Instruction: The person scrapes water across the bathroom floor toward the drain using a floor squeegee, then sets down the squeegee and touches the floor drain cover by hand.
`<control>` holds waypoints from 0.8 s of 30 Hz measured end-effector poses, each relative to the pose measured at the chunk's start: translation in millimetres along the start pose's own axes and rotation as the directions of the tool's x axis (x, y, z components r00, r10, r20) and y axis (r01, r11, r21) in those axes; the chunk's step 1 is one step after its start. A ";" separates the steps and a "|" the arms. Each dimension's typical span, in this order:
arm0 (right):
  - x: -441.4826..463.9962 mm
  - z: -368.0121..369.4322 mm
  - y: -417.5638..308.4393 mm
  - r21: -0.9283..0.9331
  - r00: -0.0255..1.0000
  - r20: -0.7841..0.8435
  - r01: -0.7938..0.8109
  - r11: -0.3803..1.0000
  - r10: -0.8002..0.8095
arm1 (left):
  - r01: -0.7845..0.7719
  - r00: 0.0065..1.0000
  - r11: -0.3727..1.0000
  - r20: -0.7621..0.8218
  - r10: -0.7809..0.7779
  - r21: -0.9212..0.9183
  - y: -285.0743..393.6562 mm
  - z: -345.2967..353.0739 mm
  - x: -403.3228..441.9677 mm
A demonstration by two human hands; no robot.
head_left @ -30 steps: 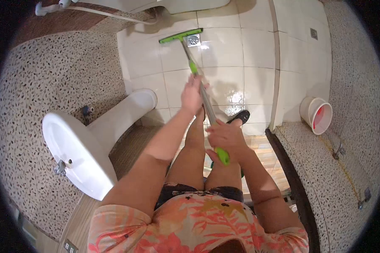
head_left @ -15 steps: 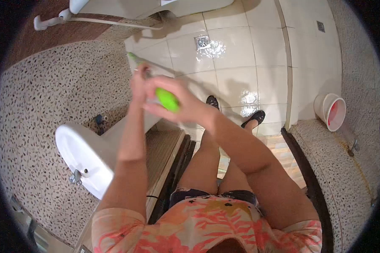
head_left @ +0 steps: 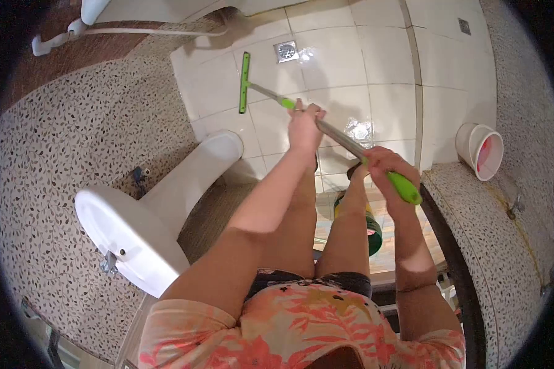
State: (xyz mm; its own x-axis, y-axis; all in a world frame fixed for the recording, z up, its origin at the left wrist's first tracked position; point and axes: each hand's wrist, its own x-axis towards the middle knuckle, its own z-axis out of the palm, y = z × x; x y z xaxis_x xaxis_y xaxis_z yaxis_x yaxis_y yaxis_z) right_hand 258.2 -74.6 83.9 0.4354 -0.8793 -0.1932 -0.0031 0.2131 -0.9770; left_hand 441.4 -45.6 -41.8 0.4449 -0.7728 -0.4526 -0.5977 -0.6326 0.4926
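Observation:
A floor squeegee (head_left: 345,140) with a grey pole and green grips runs diagonally across the view. My left hand (head_left: 305,126) is wrapped round the pole partway down, just above a green collar. Higher up, my right hand (head_left: 391,169) is closed round the pole beside the green end grip (head_left: 404,188). The squeegee's green head (head_left: 245,83) lies over the pale floor tiles, left of the square metal drain (head_left: 286,51). Whether its blade touches the floor I cannot tell. The tiles (head_left: 338,58) shine with wet patches.
On the left stands a white pedestal washbasin (head_left: 129,237) against the patterned wall. A white bucket (head_left: 481,150) with something red inside sits by the right ledge. Behind my legs is a dark green bucket (head_left: 374,235). A raised strip (head_left: 415,74) divides the floor.
Both hands have moved right, the right hand also lower and away from the left. The squeegee head has swung away from the left wall and shows fully beside the drain.

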 end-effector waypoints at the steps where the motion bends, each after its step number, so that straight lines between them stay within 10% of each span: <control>1: -0.9 -12.8 -4.0 -0.001 0.999 -0.011 0.041 0.999 -0.041 | 0.008 0.999 0.999 -0.032 -0.009 -0.032 14.9 7.3 -1.3; 9: -19.8 -53.6 -33.7 0.110 0.971 -0.227 0.098 0.989 -0.071 | -0.281 0.958 0.958 0.045 0.284 -0.062 68.8 27.6 -7.0; 16: 38.8 -82.9 -38.6 -0.144 0.844 -0.042 0.524 0.840 -0.534 | -0.624 0.767 0.768 0.303 0.566 0.147 134.1 -10.5 103.8; 24: -30.2 -64.4 55.5 -0.091 0.921 -0.368 0.103 0.990 -0.130 | -0.595 0.800 0.664 0.418 0.431 0.453 80.3 76.1 96.0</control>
State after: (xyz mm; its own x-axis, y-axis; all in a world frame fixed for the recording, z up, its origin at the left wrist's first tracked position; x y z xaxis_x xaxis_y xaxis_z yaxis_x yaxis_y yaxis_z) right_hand 186.8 -63.6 29.7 0.0701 -0.9940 -0.0839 -0.0402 0.0812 -0.9959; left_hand 385.4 -166.7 -102.3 -0.1805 -0.8690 -0.4608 -0.9637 0.0626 0.2595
